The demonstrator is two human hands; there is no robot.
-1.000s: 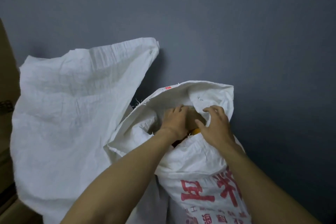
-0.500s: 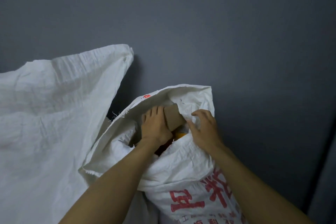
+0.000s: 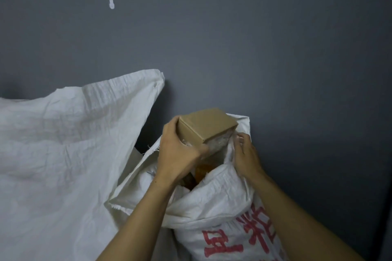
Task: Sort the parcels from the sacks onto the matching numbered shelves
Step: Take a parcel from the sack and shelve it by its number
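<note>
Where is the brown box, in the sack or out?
Nearly out: the left hand grips the box above the open sack, its lower end hidden.

left hand (image 3: 180,155) bare | right hand (image 3: 247,155) bare | forearms (image 3: 135,220) bare

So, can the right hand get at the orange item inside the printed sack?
Probably yes: the right hand pinches the printed sack beside the orange item, and the left hand holds the cardboard box above it.
</note>
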